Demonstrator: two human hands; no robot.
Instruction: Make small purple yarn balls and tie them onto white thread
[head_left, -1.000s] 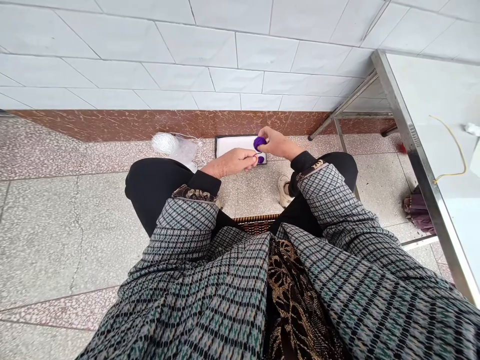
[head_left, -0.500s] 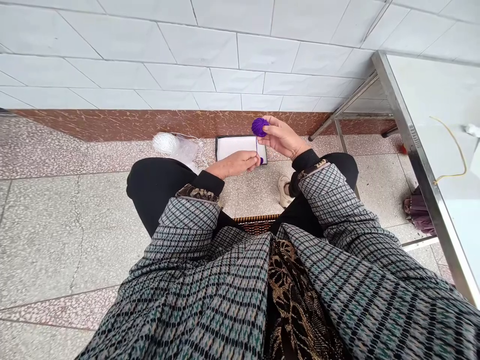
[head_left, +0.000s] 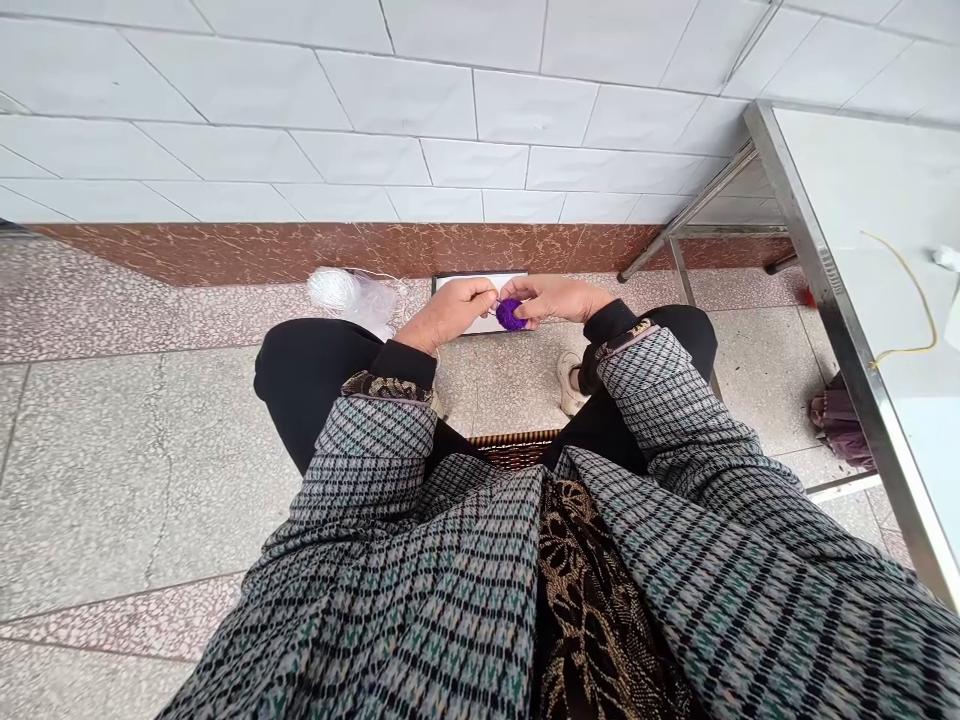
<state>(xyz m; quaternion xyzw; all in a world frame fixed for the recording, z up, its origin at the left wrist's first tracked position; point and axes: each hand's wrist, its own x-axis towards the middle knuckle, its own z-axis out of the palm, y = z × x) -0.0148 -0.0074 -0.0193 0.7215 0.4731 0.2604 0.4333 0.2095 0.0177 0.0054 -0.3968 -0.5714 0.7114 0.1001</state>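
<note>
A small ball of purple yarn [head_left: 511, 315] rests in the fingers of my right hand [head_left: 561, 298], which is closed around it. My left hand [head_left: 452, 310] is pinched shut beside the ball, its fingertips almost touching those of the right. A thin strand of yarn appears between its fingers, though its exact path is too fine to follow. Under both hands, on the floor, lies a white flat panel with a dark rim [head_left: 481, 278], partly covered by them. Left of it sits a bundle of white yarn [head_left: 334, 289] in clear plastic [head_left: 375, 303].
A white-tiled wall [head_left: 480, 100] with a brown marbled base rises ahead. On the right stands a metal-edged table [head_left: 832, 270] with a yellow cord [head_left: 930, 320] on top. A dark purple folded thing [head_left: 841, 425] lies beneath it. A woven edge [head_left: 517, 448] shows between my legs.
My right hand has lowered the purple ball from above the panel to my left fingertips. My left hand has shifted slightly left and up. The purple strand stretched between them no longer shows.
</note>
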